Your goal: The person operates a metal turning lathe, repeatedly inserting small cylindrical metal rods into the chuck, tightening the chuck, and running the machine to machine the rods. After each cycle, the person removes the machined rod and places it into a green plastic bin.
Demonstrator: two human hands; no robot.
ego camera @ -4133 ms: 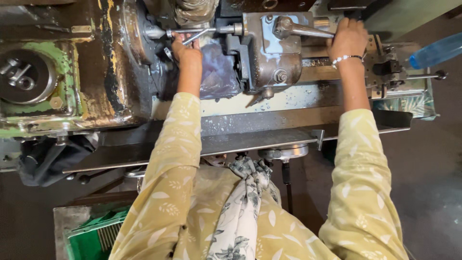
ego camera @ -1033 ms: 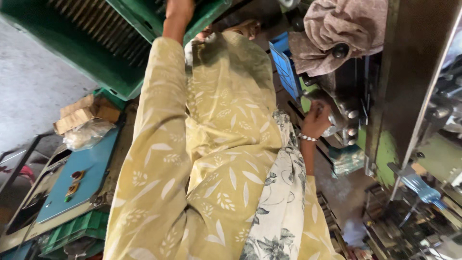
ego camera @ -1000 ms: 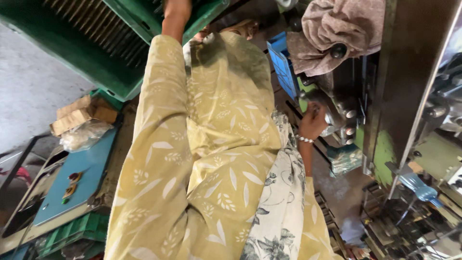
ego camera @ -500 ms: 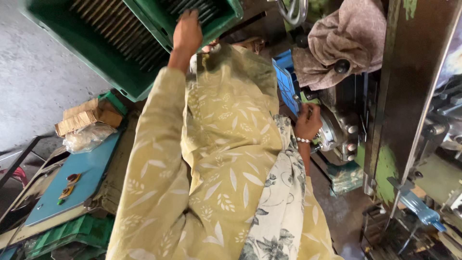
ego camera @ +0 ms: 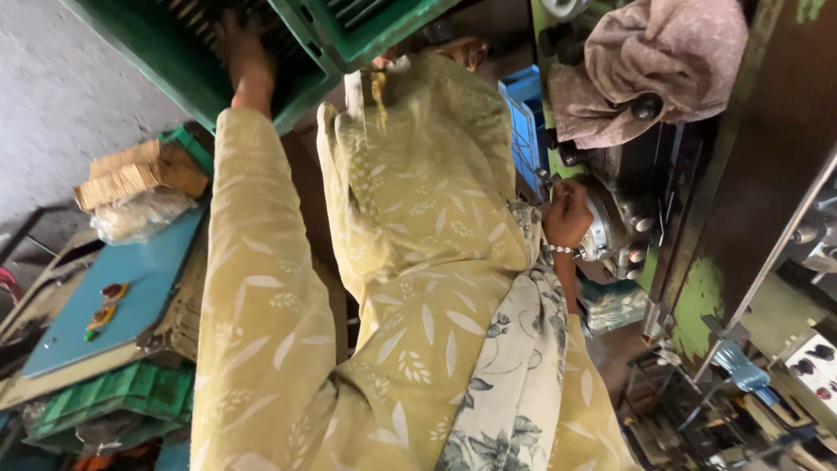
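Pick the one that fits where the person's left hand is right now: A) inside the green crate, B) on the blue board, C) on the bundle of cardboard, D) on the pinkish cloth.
A: the left hand reaches into the green crate, its fingers down among the dark things inside.

Green crate [ego camera: 174, 52], yellow leaf-print sleeve [ego camera: 253, 288], blue board [ego camera: 131, 288], pink cloth [ego camera: 663, 61]
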